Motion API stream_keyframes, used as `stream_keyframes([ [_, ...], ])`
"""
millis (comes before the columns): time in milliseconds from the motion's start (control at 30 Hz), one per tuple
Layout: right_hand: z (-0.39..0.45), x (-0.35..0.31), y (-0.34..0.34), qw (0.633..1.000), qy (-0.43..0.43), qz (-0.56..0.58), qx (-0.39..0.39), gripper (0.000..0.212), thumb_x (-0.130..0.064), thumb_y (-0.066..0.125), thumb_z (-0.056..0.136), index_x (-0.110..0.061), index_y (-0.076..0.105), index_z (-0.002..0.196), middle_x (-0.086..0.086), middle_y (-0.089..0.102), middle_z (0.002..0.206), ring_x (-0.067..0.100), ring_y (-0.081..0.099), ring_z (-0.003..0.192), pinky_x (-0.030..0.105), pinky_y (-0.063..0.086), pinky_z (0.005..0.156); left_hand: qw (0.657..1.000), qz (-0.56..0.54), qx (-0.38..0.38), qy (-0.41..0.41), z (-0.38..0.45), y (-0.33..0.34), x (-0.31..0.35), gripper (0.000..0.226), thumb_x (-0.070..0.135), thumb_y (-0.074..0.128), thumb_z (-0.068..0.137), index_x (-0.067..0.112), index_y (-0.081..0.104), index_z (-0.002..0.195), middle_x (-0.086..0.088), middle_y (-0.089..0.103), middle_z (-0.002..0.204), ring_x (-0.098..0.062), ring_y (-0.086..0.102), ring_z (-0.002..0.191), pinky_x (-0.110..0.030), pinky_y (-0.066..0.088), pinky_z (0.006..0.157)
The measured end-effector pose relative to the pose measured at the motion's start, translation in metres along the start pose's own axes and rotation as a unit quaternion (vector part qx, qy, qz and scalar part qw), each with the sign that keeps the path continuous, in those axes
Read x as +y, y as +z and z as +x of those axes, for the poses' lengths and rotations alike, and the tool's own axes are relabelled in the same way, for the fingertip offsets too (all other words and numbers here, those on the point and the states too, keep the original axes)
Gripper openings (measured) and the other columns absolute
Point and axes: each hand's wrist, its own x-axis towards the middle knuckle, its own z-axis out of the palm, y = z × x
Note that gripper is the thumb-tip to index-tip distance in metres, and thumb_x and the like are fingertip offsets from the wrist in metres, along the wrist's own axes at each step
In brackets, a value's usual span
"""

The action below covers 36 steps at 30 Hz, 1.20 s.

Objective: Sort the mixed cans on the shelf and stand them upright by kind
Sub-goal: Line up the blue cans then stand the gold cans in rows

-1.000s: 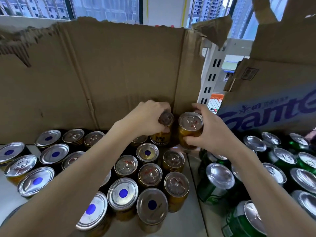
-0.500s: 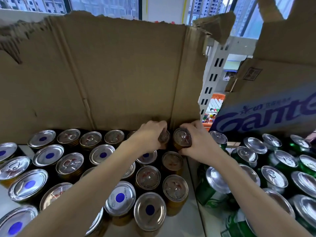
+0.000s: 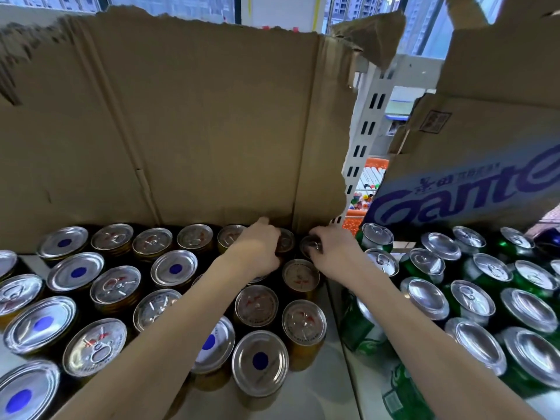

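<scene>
Two gold cans are being set into the back row against the cardboard wall (image 3: 212, 122): the left hand (image 3: 260, 253) is curled around one gold can (image 3: 285, 240) and the right hand (image 3: 333, 256) grasps the other gold can (image 3: 310, 248), probably so that the same kind stands together upright. The other gold cans (image 3: 256, 304) are kept on the left of the grey shelf (image 3: 315, 395), the green cans (image 3: 424, 265) on the right. Behind the torn cardboard, windows (image 3: 169, 4) and tall buildings are seen.

The cardboard box (image 3: 472, 189) on the right bears large white "Gante" lettering on a blue band.
</scene>
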Motion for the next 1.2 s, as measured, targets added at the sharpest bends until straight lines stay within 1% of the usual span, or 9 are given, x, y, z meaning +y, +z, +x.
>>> stream_keyframes([
  [133,0.000,-0.005,-0.006,0.998,0.006,-0.021,-0.055,0.039,-0.028,0.047,0.093,-0.011,0.053,0.128,0.015,0.045,0.127,0.029,0.044,0.119,0.031,0.039,0.098,0.999,0.032,0.016,-0.010,0.002,0.004,-0.001,0.037,0.021,0.059,0.088,0.007,0.057,0.122,-0.011,0.051,0.123,-0.028,0.051,0.112,-0.034,0.046,0.091],
  [333,0.009,-0.011,-0.020,0.992,0.015,-0.047,-0.115,0.024,-0.030,0.053,0.087,-0.010,0.058,0.100,0.010,0.060,0.104,0.025,0.056,0.095,0.029,0.044,0.071,0.998,0.064,0.001,-0.029,0.005,0.006,0.001,0.028,0.015,0.056,0.089,0.008,0.060,0.116,-0.012,0.059,0.117,-0.029,0.056,0.106,-0.033,0.047,0.085],
  [467,0.008,-0.014,-0.025,0.997,0.026,-0.042,-0.063,0.032,-0.040,0.064,0.079,-0.010,0.059,0.088,0.007,0.059,0.085,0.023,0.058,0.081,0.031,0.048,0.064,0.996,0.073,-0.007,-0.041,0.007,0.006,0.003,0.024,0.019,0.056,0.091,0.006,0.061,0.110,-0.014,0.061,0.113,-0.029,0.057,0.102,-0.030,0.043,0.074],
  [600,0.007,-0.013,-0.047,0.997,0.020,-0.058,0.040,0.045,-0.051,0.063,0.075,-0.010,0.061,0.094,0.007,0.057,0.087,0.023,0.053,0.083,0.029,0.043,0.066,0.998,0.049,0.025,-0.033,0.007,0.007,0.000,0.031,0.026,0.055,0.092,0.007,0.064,0.114,-0.015,0.063,0.113,-0.032,0.059,0.104,-0.034,0.047,0.082],
  [667,0.007,-0.011,-0.057,0.997,0.027,-0.039,0.058,0.047,-0.052,0.062,0.076,-0.010,0.059,0.098,0.008,0.059,0.091,0.024,0.056,0.088,0.032,0.047,0.070,0.998,0.042,0.024,-0.030,0.008,0.007,-0.001,0.034,0.029,0.053,0.092,0.008,0.064,0.116,-0.014,0.063,0.115,-0.032,0.058,0.105,-0.034,0.047,0.085],
  [867,0.001,-0.014,-0.044,0.998,0.050,0.016,0.039,0.052,-0.042,0.070,0.077,-0.010,0.045,0.109,0.005,0.047,0.095,0.022,0.050,0.089,0.030,0.040,0.068,0.998,0.046,0.015,-0.031,0.006,0.005,0.001,0.032,0.029,0.056,0.092,0.009,0.064,0.115,-0.012,0.064,0.113,-0.030,0.059,0.103,-0.034,0.047,0.084],
  [1033,0.005,-0.014,-0.018,0.997,0.066,0.046,-0.003,0.033,-0.034,0.069,0.078,-0.011,0.047,0.087,0.008,0.053,0.089,0.025,0.053,0.085,0.025,0.031,0.053,0.998,0.051,0.004,-0.040,0.004,0.002,0.002,0.029,0.024,0.058,0.090,0.008,0.063,0.114,-0.012,0.063,0.113,-0.028,0.059,0.102,-0.032,0.047,0.082],
  [1100,0.007,-0.012,-0.012,0.996,0.079,0.032,0.000,0.030,-0.034,0.067,0.080,-0.011,0.048,0.083,0.006,0.051,0.084,0.026,0.054,0.087,0.026,0.032,0.056,0.998,0.043,0.005,-0.043,0.003,0.000,0.003,0.029,0.023,0.058,0.090,0.007,0.063,0.113,-0.013,0.062,0.114,-0.029,0.058,0.103,-0.032,0.047,0.083],
  [1200,0.010,-0.011,-0.008,0.993,0.109,0.052,0.009,0.033,-0.039,0.068,0.081,-0.008,0.055,0.083,0.007,0.053,0.084,0.022,0.050,0.078,0.024,0.025,0.046,0.999,0.025,0.012,-0.044,0.000,-0.001,0.003,0.028,0.022,0.059,0.090,0.007,0.063,0.113,-0.012,0.062,0.113,-0.028,0.058,0.103,-0.030,0.046,0.081],
])
